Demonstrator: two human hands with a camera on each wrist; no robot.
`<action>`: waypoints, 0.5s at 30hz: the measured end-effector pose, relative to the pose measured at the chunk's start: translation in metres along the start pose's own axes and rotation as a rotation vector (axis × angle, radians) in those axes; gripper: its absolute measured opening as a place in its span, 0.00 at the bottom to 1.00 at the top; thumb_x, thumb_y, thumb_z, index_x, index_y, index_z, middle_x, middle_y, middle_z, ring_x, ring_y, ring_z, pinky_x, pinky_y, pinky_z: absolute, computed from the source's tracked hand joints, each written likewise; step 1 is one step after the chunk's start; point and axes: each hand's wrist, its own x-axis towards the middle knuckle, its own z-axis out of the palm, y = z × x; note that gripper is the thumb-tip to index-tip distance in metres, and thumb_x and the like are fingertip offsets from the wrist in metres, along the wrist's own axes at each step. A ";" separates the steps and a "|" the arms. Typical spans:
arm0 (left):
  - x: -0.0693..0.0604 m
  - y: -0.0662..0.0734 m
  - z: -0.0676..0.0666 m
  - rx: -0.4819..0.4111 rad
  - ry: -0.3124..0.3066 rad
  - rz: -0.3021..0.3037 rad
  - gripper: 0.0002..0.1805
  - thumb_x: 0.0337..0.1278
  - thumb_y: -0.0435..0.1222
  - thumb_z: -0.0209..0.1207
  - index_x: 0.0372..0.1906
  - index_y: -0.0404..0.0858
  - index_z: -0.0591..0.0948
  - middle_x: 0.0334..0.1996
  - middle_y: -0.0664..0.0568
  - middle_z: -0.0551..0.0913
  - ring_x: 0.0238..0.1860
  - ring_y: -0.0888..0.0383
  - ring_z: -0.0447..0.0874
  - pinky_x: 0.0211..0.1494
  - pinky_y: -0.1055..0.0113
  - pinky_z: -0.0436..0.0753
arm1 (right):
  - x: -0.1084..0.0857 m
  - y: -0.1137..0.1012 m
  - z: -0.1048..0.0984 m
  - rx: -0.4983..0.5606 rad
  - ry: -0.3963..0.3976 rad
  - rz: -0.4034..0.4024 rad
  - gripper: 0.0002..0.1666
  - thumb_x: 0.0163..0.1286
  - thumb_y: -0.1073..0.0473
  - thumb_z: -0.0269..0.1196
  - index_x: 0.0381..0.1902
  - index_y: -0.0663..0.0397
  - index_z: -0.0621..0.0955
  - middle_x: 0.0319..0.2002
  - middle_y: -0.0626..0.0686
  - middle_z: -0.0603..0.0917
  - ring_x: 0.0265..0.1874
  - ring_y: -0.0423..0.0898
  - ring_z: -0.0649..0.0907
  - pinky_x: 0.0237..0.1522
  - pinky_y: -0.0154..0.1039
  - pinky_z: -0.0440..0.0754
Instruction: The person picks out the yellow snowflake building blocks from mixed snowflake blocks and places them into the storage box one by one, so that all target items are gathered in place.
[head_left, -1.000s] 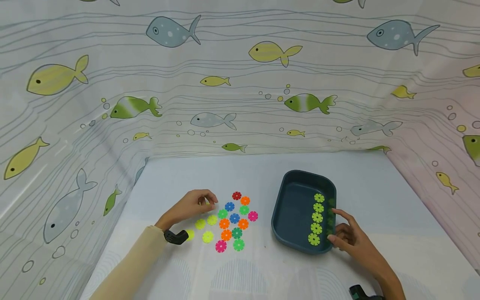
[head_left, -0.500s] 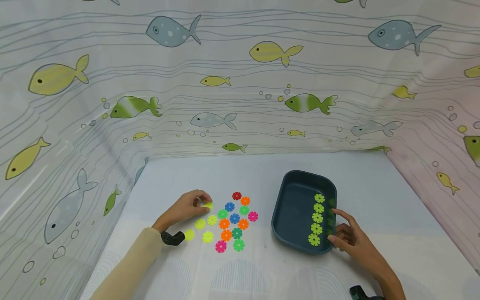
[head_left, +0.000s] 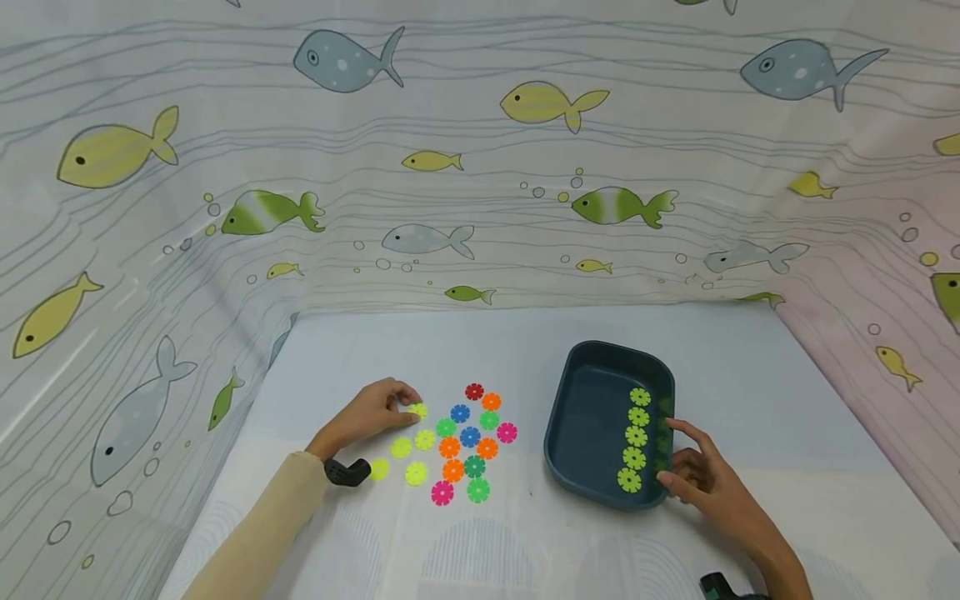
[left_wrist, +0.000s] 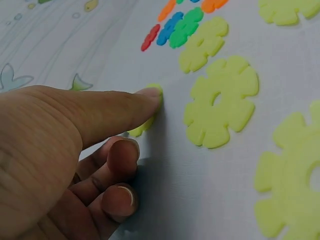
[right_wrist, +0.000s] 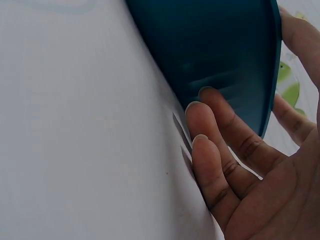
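Note:
In the head view, my left hand [head_left: 375,407] pinches the edge of a yellow snowflake disc [head_left: 420,411] at the left of a group of discs. The left wrist view shows the thumb over that disc [left_wrist: 140,131], partly covering it; the index finger is hidden behind the thumb. My right hand [head_left: 708,479] holds the right side of a dark blue tray [head_left: 581,433], with thumb and index finger at the rim. In the right wrist view, the other fingers bend against the tray's outer wall [right_wrist: 220,45]. Inside the tray, several yellow-green discs [head_left: 636,436] form a row along the right side.
Several loose yellow discs [head_left: 401,448] lie close to the left wrist. Between them and the tray are orange [head_left: 449,447], blue [head_left: 470,437], green [head_left: 478,490], pink [head_left: 442,493] and red [head_left: 474,392] discs. A fish-print curtain [head_left: 420,275] surrounds the white table [head_left: 360,342].
My left hand has drawn back slightly to the left, and the yellow disc at its fingertips shows more. The right hand and the tray have stayed put.

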 end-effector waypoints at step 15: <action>0.001 -0.004 -0.001 -0.063 -0.011 0.007 0.13 0.60 0.39 0.72 0.45 0.41 0.82 0.35 0.50 0.80 0.31 0.54 0.76 0.32 0.68 0.77 | 0.000 -0.002 0.001 -0.003 0.005 -0.003 0.46 0.75 0.63 0.64 0.81 0.47 0.53 0.41 0.62 0.82 0.28 0.54 0.82 0.30 0.43 0.81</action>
